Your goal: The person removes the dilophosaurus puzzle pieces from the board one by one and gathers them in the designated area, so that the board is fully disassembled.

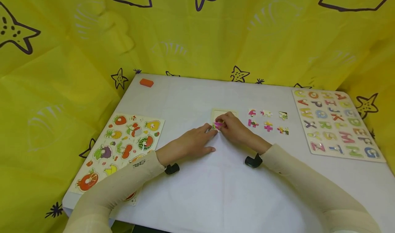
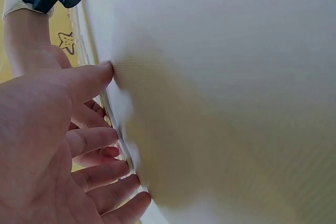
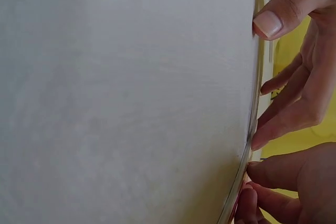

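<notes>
A small square puzzle frame (image 1: 225,109) lies on the white table, partly hidden by both hands. My right hand (image 1: 233,128) pinches a pink puzzle piece (image 1: 218,125) at the frame's lower left; its fingertips cover much of the piece. Beside the frame's left edge, my left hand (image 1: 195,142) rests with fingers extended and thumb spread. In the left wrist view the left hand (image 2: 47,145) has nothing in its grasp, fingertips at the table surface. The right wrist view shows the right hand's bent fingers (image 3: 278,174) low at the edge, with the left hand (image 3: 310,72) above them.
Several loose jigsaw pieces (image 1: 268,126) lie in two rows right of the frame. An alphabet board (image 1: 334,123) is at the right and a fruit board (image 1: 115,143) at the left, partly under the left sleeve. An orange block (image 1: 146,82) sits at the far left corner.
</notes>
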Demonstrator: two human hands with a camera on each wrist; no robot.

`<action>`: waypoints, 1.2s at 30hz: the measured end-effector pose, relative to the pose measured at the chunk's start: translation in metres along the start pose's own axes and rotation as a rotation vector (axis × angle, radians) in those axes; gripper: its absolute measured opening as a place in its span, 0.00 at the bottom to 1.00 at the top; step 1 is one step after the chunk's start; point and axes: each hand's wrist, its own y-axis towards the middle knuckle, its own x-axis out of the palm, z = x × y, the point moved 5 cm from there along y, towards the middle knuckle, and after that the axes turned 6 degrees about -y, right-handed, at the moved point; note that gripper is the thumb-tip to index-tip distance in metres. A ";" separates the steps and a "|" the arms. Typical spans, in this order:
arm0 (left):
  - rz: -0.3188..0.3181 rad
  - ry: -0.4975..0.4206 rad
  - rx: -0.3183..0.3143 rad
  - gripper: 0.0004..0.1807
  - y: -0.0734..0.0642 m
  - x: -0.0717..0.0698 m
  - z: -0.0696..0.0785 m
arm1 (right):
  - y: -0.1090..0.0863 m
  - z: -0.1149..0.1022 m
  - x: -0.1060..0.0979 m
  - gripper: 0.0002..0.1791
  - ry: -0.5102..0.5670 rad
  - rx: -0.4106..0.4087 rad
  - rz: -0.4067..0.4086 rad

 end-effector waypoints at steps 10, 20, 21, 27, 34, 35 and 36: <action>-0.029 0.014 -0.014 0.37 0.000 0.001 -0.003 | 0.002 -0.002 -0.002 0.14 -0.001 0.019 -0.046; -0.064 0.024 -0.013 0.38 0.000 0.004 -0.005 | 0.002 -0.005 -0.005 0.12 0.008 -0.014 -0.050; -0.066 0.024 -0.014 0.38 0.000 0.004 -0.005 | 0.002 -0.005 -0.006 0.12 0.012 -0.012 -0.050; -0.063 0.015 -0.013 0.38 0.000 0.003 -0.005 | 0.003 -0.004 -0.007 0.13 0.063 -0.002 -0.053; -0.072 0.012 -0.017 0.38 0.000 0.001 -0.004 | 0.003 -0.001 -0.010 0.09 0.079 0.004 0.001; -0.072 0.012 -0.016 0.38 0.000 0.001 -0.004 | 0.003 -0.001 -0.010 0.08 0.079 0.008 0.008; -0.072 0.012 -0.016 0.38 0.000 0.001 -0.004 | 0.003 0.000 -0.011 0.07 0.087 0.015 0.011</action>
